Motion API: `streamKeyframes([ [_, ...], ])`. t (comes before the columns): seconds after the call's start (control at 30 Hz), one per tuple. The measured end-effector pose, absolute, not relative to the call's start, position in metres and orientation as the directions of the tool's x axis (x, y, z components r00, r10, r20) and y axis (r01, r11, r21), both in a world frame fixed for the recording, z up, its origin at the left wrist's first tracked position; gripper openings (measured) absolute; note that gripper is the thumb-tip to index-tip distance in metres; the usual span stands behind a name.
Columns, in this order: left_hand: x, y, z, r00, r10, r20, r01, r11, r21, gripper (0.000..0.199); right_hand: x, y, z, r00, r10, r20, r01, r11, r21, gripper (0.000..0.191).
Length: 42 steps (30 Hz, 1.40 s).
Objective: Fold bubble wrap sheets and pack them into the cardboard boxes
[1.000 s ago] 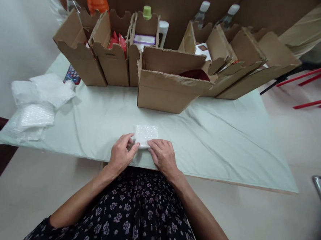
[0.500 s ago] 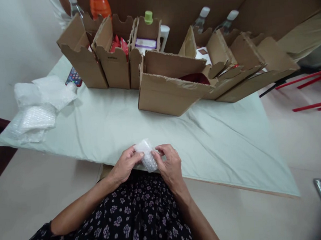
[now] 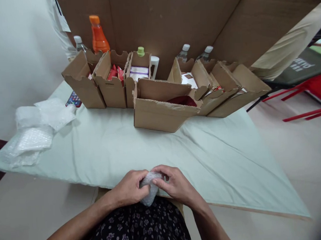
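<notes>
A small bubble wrap bundle (image 3: 150, 195) is held between both hands at the near edge of the table, above my lap. My left hand (image 3: 132, 188) grips its left side, the thumb lying across the front. On the upper right, my right hand (image 3: 174, 182) pinches the wrap between thumb and fingers. Whether anything is inside the wrap cannot be seen. More bubble wrap (image 3: 38, 138) lies in a loose pile on the left of the table.
Cardboard file boxes (image 3: 162, 114) stand along the back of the table (image 3: 105, 152), several holding packets and cartons. Behind them are an orange bottle (image 3: 99, 37) and clear bottles. A phone (image 3: 73, 99) lies beside the left box. A red chair (image 3: 311, 92) stands at right.
The view has tilted up, so hands and boxes appear lower. My hands have closed further around the bubble wrap bundle, which now shows its end tilted differently.
</notes>
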<state>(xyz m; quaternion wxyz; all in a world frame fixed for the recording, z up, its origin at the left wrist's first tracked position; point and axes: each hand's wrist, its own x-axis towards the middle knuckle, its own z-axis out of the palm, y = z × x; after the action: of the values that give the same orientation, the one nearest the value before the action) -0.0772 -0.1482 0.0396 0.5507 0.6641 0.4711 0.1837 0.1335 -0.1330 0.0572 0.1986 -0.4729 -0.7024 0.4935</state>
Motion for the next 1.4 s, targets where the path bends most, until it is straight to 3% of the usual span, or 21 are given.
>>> streamKeyframes([
  [0.1, -0.083, -0.131, 0.049, 0.53, 0.837, -0.135, 0.44, -0.136, 0.887, 0.008, 0.144, -0.124, 0.074, -0.459, 0.869, -0.186, 0.555, 0.117, -0.823, 0.011],
  [0.17, -0.093, -0.109, 0.063, 0.51, 0.856, 0.082, 0.406, -0.323, 0.855, 0.016, 0.157, -0.116, 0.092, -0.426, 0.897, -0.116, 0.565, 0.164, -0.809, 0.009],
  [0.27, -0.107, -0.06, 0.093, 0.358, 0.819, 0.449, 0.503, -0.574, 0.646, 0.028, 0.182, -0.103, 0.125, -0.355, 0.933, 0.057, 0.55, 0.258, -0.794, 0.007],
  [0.33, -0.11, -0.024, 0.112, 0.297, 0.739, 0.604, 0.605, -0.635, 0.48, 0.037, 0.199, -0.093, 0.147, -0.283, 0.94, 0.193, 0.535, 0.321, -0.781, 0.005],
  [0.4, -0.108, 0.007, 0.124, 0.307, 0.676, 0.669, 0.659, -0.659, 0.363, 0.044, 0.213, -0.081, 0.164, -0.163, 0.932, 0.323, 0.524, 0.36, -0.772, 0.005],
  [0.5, -0.099, 0.034, 0.123, 0.373, 0.62, 0.69, 0.661, -0.7, 0.272, 0.03, 0.229, -0.054, 0.18, 0.044, 0.848, 0.528, 0.525, 0.43, -0.735, 0.007],
  [0.57, -0.095, 0.036, 0.114, 0.396, 0.586, 0.707, 0.642, -0.727, 0.243, 0.021, 0.235, -0.033, 0.188, 0.068, 0.771, 0.633, 0.574, 0.489, -0.657, 0.01],
  [0.63, -0.095, 0.031, 0.105, 0.406, 0.562, 0.721, 0.627, -0.745, 0.227, 0.021, 0.237, -0.014, 0.196, -0.015, 0.748, 0.663, 0.679, 0.494, -0.542, 0.012],
  [0.73, -0.1, 0.021, 0.097, 0.442, 0.559, 0.702, 0.616, -0.758, 0.215, 0.026, 0.233, 0.008, 0.206, -0.161, 0.776, 0.609, 0.818, 0.45, -0.357, 0.012],
  [0.8, -0.102, 0.019, 0.096, 0.464, 0.563, 0.684, 0.608, -0.764, 0.216, 0.026, 0.225, 0.02, 0.209, -0.27, 0.779, 0.565, 0.824, 0.491, -0.283, 0.012],
  [1.0, -0.102, 0.022, 0.095, 0.453, 0.573, 0.683, 0.583, -0.77, 0.259, 0.026, 0.197, 0.052, 0.19, -0.535, 0.8, 0.272, 0.774, 0.593, -0.221, 0.017],
  [1.17, -0.101, 0.02, 0.093, 0.438, 0.582, 0.686, 0.582, -0.765, 0.277, 0.028, 0.188, 0.073, 0.169, -0.541, 0.839, 0.053, 0.839, 0.543, -0.034, 0.008],
  [1.4, -0.103, 0.019, 0.091, 0.434, 0.589, 0.682, 0.578, -0.762, 0.291, 0.029, 0.167, 0.096, 0.157, -0.512, 0.852, -0.107, 0.843, 0.522, 0.126, 0.021],
])
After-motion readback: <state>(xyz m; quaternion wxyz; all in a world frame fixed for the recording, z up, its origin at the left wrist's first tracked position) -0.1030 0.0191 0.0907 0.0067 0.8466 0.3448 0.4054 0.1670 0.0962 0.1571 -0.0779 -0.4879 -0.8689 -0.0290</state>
